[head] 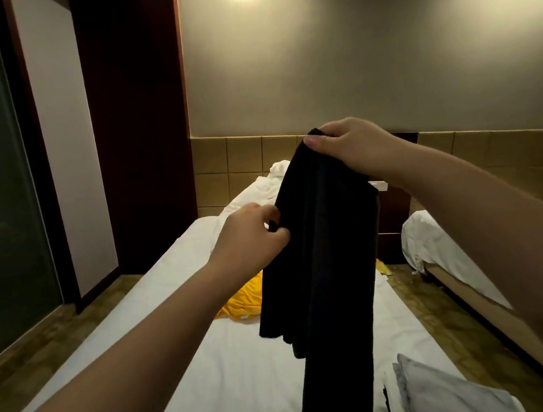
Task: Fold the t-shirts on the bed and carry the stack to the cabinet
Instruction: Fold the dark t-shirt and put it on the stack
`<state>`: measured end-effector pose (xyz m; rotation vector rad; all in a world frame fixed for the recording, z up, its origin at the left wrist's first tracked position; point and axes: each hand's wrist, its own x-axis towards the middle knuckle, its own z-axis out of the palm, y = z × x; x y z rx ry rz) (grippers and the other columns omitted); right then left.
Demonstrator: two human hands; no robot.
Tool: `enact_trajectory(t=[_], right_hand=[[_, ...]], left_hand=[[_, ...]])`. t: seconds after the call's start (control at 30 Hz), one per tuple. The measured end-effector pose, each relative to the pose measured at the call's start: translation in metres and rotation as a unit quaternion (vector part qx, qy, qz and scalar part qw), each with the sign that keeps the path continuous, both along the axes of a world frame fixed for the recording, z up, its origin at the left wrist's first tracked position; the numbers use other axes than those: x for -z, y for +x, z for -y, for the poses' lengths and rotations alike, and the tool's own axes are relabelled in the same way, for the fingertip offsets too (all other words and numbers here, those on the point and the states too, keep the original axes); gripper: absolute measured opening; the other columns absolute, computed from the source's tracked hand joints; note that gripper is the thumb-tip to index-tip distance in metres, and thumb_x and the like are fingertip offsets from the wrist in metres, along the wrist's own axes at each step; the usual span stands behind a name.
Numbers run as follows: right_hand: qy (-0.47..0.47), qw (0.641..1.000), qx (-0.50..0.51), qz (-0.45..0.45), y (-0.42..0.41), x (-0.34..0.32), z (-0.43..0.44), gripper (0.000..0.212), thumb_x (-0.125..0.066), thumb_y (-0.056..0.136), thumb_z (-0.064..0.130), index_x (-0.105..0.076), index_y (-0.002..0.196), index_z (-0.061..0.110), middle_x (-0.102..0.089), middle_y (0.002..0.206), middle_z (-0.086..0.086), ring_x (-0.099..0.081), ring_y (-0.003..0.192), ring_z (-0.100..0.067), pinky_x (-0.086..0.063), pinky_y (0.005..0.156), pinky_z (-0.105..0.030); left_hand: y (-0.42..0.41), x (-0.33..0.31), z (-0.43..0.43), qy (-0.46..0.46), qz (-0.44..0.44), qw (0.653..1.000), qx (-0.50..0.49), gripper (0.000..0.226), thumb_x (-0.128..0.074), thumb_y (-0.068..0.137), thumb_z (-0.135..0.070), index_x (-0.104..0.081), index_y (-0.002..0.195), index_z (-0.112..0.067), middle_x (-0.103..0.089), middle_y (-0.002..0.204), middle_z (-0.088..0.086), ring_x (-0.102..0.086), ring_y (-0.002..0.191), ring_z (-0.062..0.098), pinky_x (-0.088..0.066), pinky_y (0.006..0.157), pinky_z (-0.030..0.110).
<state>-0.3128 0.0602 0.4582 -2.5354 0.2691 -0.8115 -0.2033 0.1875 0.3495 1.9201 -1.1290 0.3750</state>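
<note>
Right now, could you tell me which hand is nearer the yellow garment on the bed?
Left. The left hand pinches the black t-shirt above the yellow garment; the right hand holds the shirt's top, higher up.

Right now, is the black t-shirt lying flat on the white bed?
No: the left hand and right hand hold the black t-shirt up, hanging over the white bed.

Bare forearms [137,354], bare left hand [250,238] and right hand [345,144], short plain fingernails [314,140].

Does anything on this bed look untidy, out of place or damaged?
Yes: a yellow garment lies crumpled on the bed, unfolded, and the white bedding at the far end is bunched up. No damage shows.
</note>
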Motion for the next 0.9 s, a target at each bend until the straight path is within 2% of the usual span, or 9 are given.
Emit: enact_trajectory(t=[0.23, 0.4, 0.5, 0.6, 0.63, 0.7, 0.8, 0.87, 0.9], right_hand=[[0.034, 0.999, -0.012, -0.027, -0.008, 0.006, 0.009, 0.023, -0.045, 0.097, 0.037, -0.062, 0.101, 0.021, -0.062, 0.096, -0.001, -0.060, 0.088, -0.013, -0.046, 0.075, -0.022], [0.041, 0.998, -0.014, -0.034, -0.017, 0.008, 0.018, 0.023, -0.044, 0.097, 0.035, -0.061, 0.101, 0.021, -0.063, 0.101, -0.003, -0.060, 0.092, -0.015, -0.047, 0.084, -0.030], [0.036, 0.999, 0.001, -0.029, -0.024, 0.008, 0.027, 0.024, -0.044, 0.098, 0.035, -0.062, 0.101, 0.019, -0.063, 0.098, -0.002, -0.059, 0.090, -0.013, -0.046, 0.085, -0.032], [0.026, 0.999, 0.021, -0.041, -0.032, 0.013, 0.039, 0.020, -0.045, 0.097, 0.035, -0.059, 0.087, 0.026, -0.059, 0.087, 0.004, -0.056, 0.082, -0.009, -0.045, 0.074, -0.027], [0.022, 0.998, 0.034, -0.057, -0.034, 0.015, 0.045, 0.019, -0.046, 0.097, 0.036, -0.058, 0.085, 0.027, -0.058, 0.085, 0.005, -0.056, 0.082, -0.010, -0.044, 0.074, -0.027], [0.029, 0.992, 0.066, -0.103, -0.039, 0.017, 0.058, 0.018, -0.047, 0.096, 0.038, -0.059, 0.092, 0.024, -0.059, 0.090, 0.004, -0.056, 0.092, -0.016, -0.045, 0.086, -0.034], [0.101, 0.986, 0.091, -0.094, -0.043, 0.025, 0.078, 0.030, -0.049, 0.095, 0.039, -0.060, 0.112, 0.018, -0.061, 0.108, -0.004, -0.055, 0.110, -0.025, -0.040, 0.102, -0.045], [0.118, 0.985, 0.120, -0.049, -0.035, 0.042, 0.080, 0.035, -0.045, 0.097, 0.036, -0.055, 0.121, 0.013, -0.058, 0.112, -0.005, -0.053, 0.110, -0.024, -0.042, 0.097, -0.038], [0.081, 0.986, 0.140, -0.049, -0.028, 0.054, 0.077, 0.034, -0.043, 0.098, 0.034, -0.054, 0.120, 0.010, -0.056, 0.110, -0.006, -0.052, 0.107, -0.023, -0.041, 0.089, -0.034]], left_hand=[[-0.004, 0.029, 0.013, -0.013, -0.064, 0.998, 0.017, 0.025, -0.060, 0.086, -0.020, -0.067, 0.107, -0.010, -0.064, 0.102, 0.004, -0.060, 0.090, 0.018, -0.047, 0.080, 0.030], [0.001, 0.054, 0.023, 0.018, -0.133, 0.991, 0.023, 0.022, -0.054, 0.091, -0.021, -0.070, 0.098, -0.007, -0.069, 0.090, 0.007, -0.060, 0.082, 0.019, -0.043, 0.066, 0.025], [0.009, 0.064, 0.022, 0.003, -0.170, 0.985, 0.024, 0.021, -0.057, 0.090, -0.020, -0.071, 0.092, -0.004, -0.070, 0.088, 0.013, -0.061, 0.084, 0.022, -0.043, 0.071, 0.031], [0.023, 0.068, 0.011, -0.066, -0.282, 0.955, 0.062, 0.014, -0.062, 0.087, -0.016, -0.072, 0.092, -0.008, -0.071, 0.087, 0.006, -0.062, 0.088, 0.018, -0.048, 0.078, 0.031], [0.028, 0.066, 0.006, -0.089, -0.327, 0.937, 0.081, 0.011, -0.063, 0.086, -0.015, -0.071, 0.089, -0.011, -0.072, 0.084, 0.003, -0.063, 0.088, 0.018, -0.051, 0.074, 0.026], [0.035, 0.056, -0.004, -0.113, -0.375, 0.914, 0.105, 0.007, -0.063, 0.085, -0.013, -0.070, 0.085, -0.014, -0.072, 0.076, -0.002, -0.065, 0.082, 0.017, -0.051, 0.062, 0.018], [0.042, 0.034, -0.014, -0.089, -0.354, 0.924, 0.115, 0.010, -0.057, 0.088, -0.011, -0.067, 0.088, -0.015, -0.067, 0.084, 0.000, -0.061, 0.080, 0.012, -0.047, 0.060, 0.019], [0.047, 0.027, -0.015, -0.040, -0.320, 0.938, 0.123, 0.016, -0.054, 0.090, -0.006, -0.066, 0.089, -0.016, -0.064, 0.089, 0.001, -0.059, 0.084, 0.013, -0.044, 0.065, 0.019], [0.047, 0.027, -0.015, 0.000, -0.292, 0.950, 0.112, 0.019, -0.054, 0.090, -0.004, -0.066, 0.086, -0.018, -0.064, 0.089, 0.001, -0.059, 0.085, 0.013, -0.043, 0.066, 0.017]])
